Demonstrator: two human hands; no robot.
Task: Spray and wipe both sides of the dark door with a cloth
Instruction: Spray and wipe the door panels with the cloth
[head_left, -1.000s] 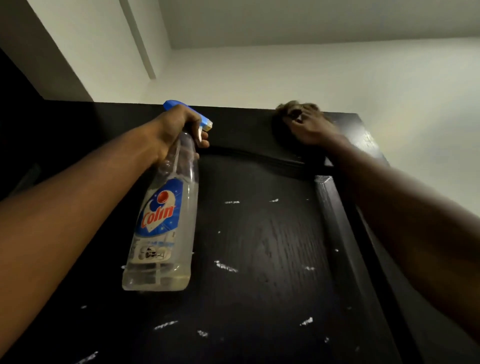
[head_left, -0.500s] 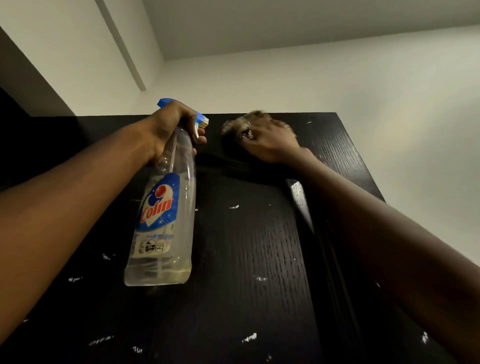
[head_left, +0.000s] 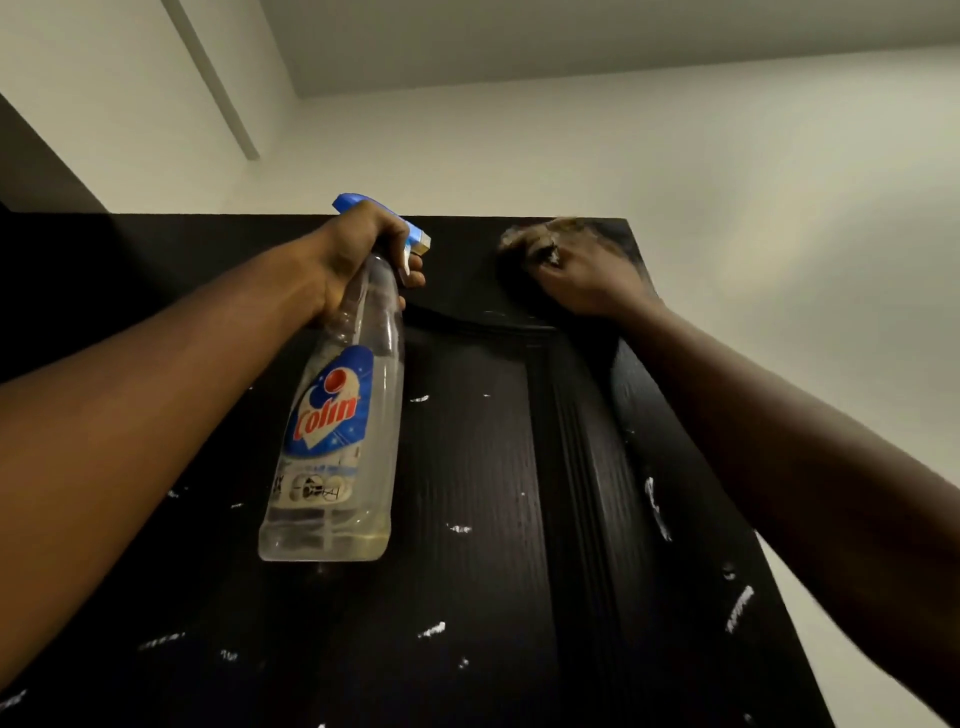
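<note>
The dark wooden door (head_left: 467, 597) fills the lower view, seen from below, its panel flecked with white spots. My left hand (head_left: 363, 254) grips the neck of a clear spray bottle (head_left: 337, 441) with a blue trigger head and a blue label; a finger lies on the trigger. A little liquid sits at the bottle's bottom. My right hand (head_left: 582, 275) presses a brownish cloth (head_left: 530, 236) against the door's top rail, close to the upper right corner. Most of the cloth is hidden under the hand.
White walls (head_left: 727, 156) and ceiling (head_left: 519, 41) lie above and to the right of the door. The door's right edge (head_left: 691, 415) stands free against the wall. A dark surface (head_left: 41, 166) rises at the far left.
My right hand slid the cloth left along the top rail, then back to the right near the corner. The left hand kept the bottle raised, shifting little.
</note>
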